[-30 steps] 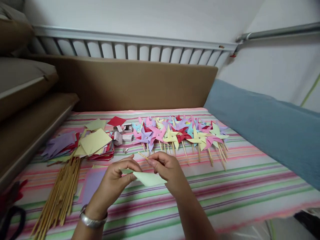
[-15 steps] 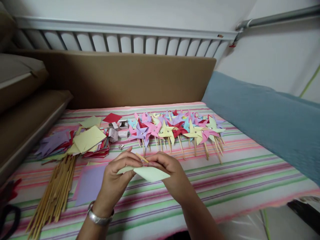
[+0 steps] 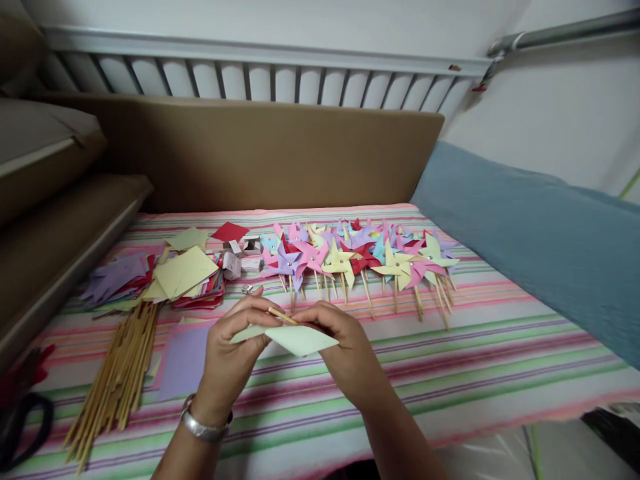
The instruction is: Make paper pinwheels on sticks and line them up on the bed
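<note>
A pale green paper pinwheel [image 3: 301, 339] is held between both hands above the striped cloth, its folded blades facing me. My left hand [image 3: 239, 347], with a silver bracelet on the wrist, is closed on the pinwheel's left side. My right hand [image 3: 345, 343] is closed by its right side, fingers curled behind the paper around a wooden stick [image 3: 283, 315]. One end of that stick pokes up toward the left fingertips; the rest is hidden. Where paper and stick meet cannot be seen. Beyond the hands lie many finished pinwheels [image 3: 395, 265] in several colours.
A bundle of wooden sticks [image 3: 117, 380], paper squares [image 3: 185, 272] and purple paper [image 3: 185, 360] lie at left. Small white boxes [image 3: 232, 265] and shiny pins [image 3: 247, 289] are behind the left hand. Black-handled scissors [image 3: 40, 427] rest at far left. A brown board [image 3: 280, 157] stands behind.
The whole scene has shifted slightly right as the view turned a little left. Both hands keep their hold; the stick's end shows a bit further left between the fingers.
</note>
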